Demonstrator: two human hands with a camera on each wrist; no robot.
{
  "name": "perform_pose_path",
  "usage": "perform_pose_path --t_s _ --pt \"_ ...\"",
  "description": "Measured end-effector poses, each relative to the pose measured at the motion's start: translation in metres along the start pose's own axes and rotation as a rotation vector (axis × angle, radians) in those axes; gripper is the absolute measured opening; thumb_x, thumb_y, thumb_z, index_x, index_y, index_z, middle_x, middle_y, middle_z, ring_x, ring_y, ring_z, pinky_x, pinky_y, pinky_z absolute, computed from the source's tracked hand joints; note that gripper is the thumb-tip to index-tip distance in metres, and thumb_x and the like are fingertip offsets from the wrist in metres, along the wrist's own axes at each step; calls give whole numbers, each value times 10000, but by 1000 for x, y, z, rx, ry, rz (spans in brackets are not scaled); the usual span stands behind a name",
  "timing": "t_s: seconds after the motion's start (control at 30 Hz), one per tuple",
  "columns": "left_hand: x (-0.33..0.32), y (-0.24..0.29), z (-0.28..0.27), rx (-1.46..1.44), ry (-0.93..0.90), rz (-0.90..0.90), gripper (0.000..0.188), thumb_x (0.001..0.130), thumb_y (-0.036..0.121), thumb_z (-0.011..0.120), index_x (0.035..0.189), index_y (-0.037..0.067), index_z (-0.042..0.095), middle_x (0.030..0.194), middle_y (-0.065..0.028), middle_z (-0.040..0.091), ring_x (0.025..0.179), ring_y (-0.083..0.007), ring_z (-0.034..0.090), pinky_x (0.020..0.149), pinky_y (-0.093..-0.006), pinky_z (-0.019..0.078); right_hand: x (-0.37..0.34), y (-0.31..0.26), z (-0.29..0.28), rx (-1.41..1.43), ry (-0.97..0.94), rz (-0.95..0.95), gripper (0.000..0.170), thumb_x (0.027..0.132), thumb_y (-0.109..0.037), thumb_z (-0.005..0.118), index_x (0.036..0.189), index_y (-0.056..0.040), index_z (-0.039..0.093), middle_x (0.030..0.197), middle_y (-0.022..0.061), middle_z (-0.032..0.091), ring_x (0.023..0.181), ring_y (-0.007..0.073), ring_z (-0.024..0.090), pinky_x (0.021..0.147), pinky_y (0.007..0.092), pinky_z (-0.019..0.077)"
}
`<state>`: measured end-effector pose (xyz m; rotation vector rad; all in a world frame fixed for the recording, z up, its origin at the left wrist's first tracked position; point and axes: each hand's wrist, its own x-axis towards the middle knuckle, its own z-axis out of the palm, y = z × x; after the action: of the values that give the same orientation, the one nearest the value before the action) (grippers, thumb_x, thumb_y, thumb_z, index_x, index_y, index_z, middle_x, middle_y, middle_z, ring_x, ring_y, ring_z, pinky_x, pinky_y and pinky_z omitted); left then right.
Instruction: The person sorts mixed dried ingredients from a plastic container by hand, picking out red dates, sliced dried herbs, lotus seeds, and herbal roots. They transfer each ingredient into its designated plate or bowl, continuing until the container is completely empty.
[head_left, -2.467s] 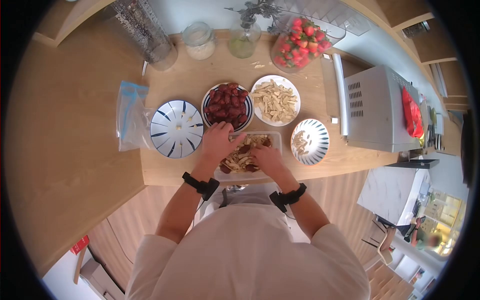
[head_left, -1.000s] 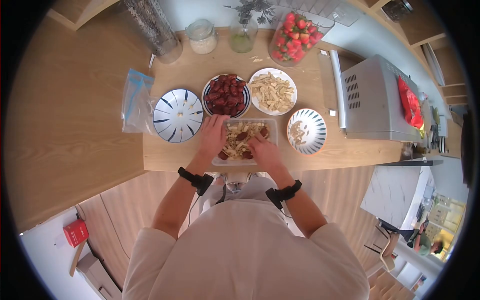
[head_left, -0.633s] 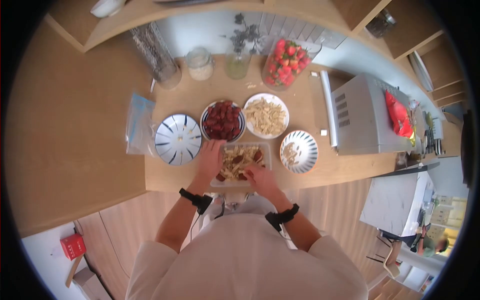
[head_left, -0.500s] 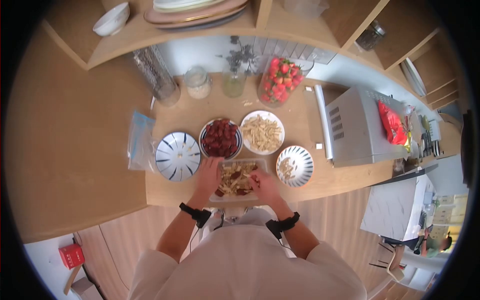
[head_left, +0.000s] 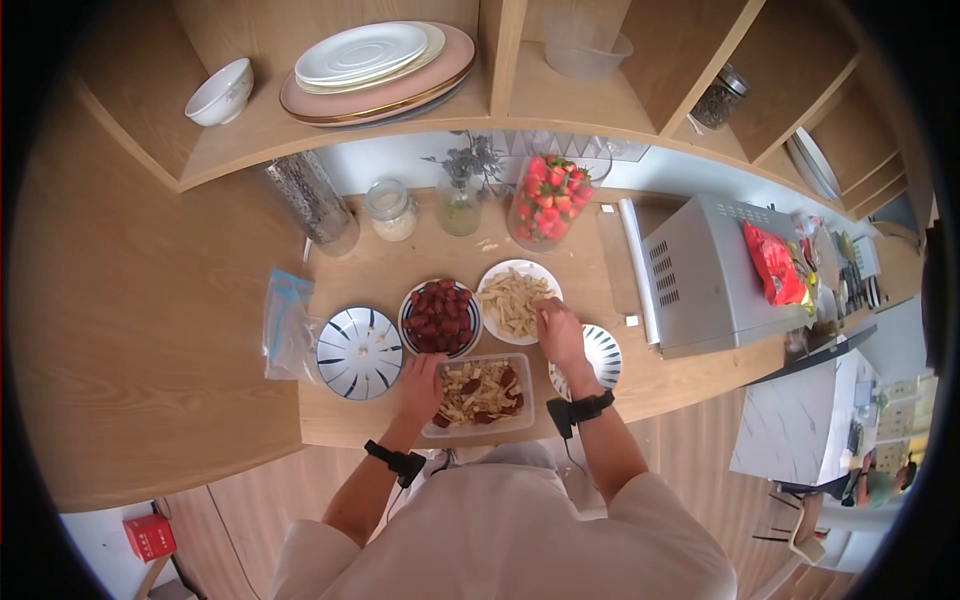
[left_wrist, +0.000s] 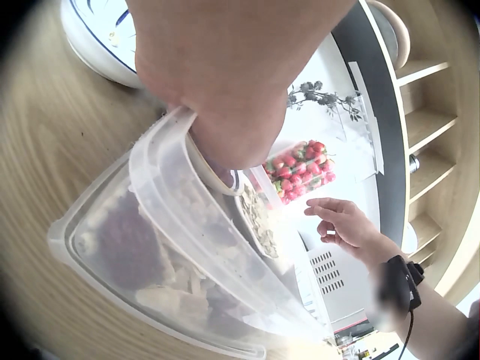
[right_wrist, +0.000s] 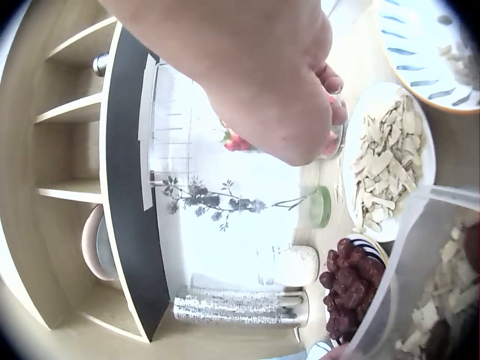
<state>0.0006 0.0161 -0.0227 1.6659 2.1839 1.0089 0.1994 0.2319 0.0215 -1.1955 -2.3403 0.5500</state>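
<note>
Left hand: the left hand (head_left: 418, 388) lies at the upper left corner of the plastic container, touching its edge; the fingers look extended and close together, though their tips are hidden in the left wrist view.
Right hand: the right hand (head_left: 562, 335) is at the right side of the white plate; the left wrist view shows its fingers parted and loosely bent, with nothing visible between them; whether they touch the slices, I cannot tell.
Plastic container: the plastic container (head_left: 529, 392) is uncovered near the front edge of the table (head_left: 650, 392); it holds mixed pale pieces (head_left: 463, 402) and a few dark red dates (head_left: 509, 377).
White plate: the white plate (head_left: 545, 274) is beyond the container, heaped with pale slices (head_left: 510, 302).
Date bowl: the date bowl (head_left: 404, 322), dark-ringed, is just left of the plate, piled with whole red dates (head_left: 438, 316).
Right bowl: the right bowl (head_left: 604, 358) has dark strokes inside; the right hand and wrist partly cover it.
Left side: a blue-striped dish (head_left: 340, 350) carries a few small bits; a clear zip bag (head_left: 284, 345) lies beside it.
Back row: glass jar (head_left: 391, 212), green-tinted vase (head_left: 459, 212), strawberries (head_left: 550, 200) in a clear vessel.
</note>
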Motion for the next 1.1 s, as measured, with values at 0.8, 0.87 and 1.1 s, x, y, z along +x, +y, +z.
perform_pose_path --t_s 0.8,0.87,1.1 --pt "0 -2 5 -1 51 14 374 797 -38 543 1143 99 586 1048 -102 587 969 -351 540 847 -456 448 -116 -55 38 47 -506 -158 168 835 -137 676 1002 -139 653 1011 69 653 814 345 673 664 467 551" --pt "1 -2 4 -22 42 22 355 811 -74 523 1139 50 576 1054 -158 592 973 -397 537 843 -478 449 -116 -55 43 50 -529 -146 195 834 -139 677 1027 -148 654 1008 70 652 819 344 676 669 466 552" --pt "-3 -8 9 -10 46 -21 369 801 -31 564 1144 103 594 1053 -91 588 989 -337 545 857 -446 453 -107 -66 54 22 -599 -136 235 842 -127 670 1075 -160 676 1024 69 654 883 329 676 723 440 552"
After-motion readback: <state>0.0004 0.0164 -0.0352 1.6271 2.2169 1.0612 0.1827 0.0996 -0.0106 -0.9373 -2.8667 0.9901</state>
